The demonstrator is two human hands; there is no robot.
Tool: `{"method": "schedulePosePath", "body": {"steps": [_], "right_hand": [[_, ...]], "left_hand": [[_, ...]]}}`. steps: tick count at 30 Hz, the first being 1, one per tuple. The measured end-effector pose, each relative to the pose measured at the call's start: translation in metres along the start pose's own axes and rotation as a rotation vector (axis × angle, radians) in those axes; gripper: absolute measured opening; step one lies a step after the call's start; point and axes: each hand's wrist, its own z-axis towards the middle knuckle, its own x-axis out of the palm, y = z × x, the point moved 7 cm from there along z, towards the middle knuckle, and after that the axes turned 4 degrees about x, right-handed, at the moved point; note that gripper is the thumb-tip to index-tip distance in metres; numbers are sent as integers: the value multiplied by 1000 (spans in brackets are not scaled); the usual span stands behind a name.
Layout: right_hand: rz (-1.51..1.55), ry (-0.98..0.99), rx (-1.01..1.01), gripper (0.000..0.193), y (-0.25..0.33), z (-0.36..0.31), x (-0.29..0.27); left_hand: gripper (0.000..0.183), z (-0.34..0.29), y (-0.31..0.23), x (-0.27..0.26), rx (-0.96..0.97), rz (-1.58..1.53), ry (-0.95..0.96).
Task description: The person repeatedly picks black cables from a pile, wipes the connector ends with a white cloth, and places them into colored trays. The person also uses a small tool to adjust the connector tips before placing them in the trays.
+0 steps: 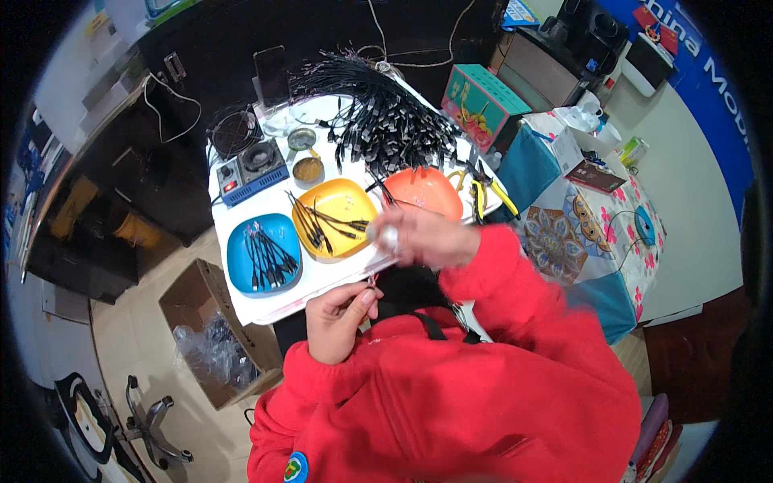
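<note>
My left hand (pixel 342 318) is at the table's front edge, thumb and forefinger pinched on a thin, reddish wire end (pixel 373 281). My right hand (pixel 431 239) is smeared by motion above the front edge, between the yellow and orange trays. Something whitish shows at its fingers, too blurred to name. Short black cables (pixel 322 224) with bare ends lie in the yellow tray (pixel 349 191). More such cables (pixel 268 256) fill the blue tray (pixel 240 233) to its left. A few black cables reach over the rim of the orange tray (pixel 431 189).
Behind the trays a large heap of black cables (pixel 394 113) covers the table. A blue hot plate (pixel 254 173) stands at left, beside a small pan (pixel 307 169). Yellow-handled pliers (pixel 503 197) lie at right. A cardboard box (pixel 217 322) sits on the floor.
</note>
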Motion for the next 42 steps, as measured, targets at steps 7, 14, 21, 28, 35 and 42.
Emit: {"method": "schedulePosePath", "body": {"steps": [7, 14, 21, 28, 35, 42], "right_hand": [[-1418, -1072, -59, 24, 150, 78, -226], [-1383, -993, 162, 27, 146, 100, -235], [-827, -726, -404, 11, 103, 13, -51], [-1361, -556, -560, 18, -11, -72, 101], [-1158, -296, -303, 23, -67, -54, 62], [-106, -64, -397, 26, 51, -36, 67]], "left_hand": [[14, 14, 18, -19, -71, -251, -63], [14, 16, 18, -31, -43, -328, -77], [22, 45, 0, -12, -54, -511, -95], [20, 120, -56, -17, 70, -524, -92], [16, 72, -130, -28, 484, -214, -7], [15, -31, -94, 16, 400, -91, 429]]}}
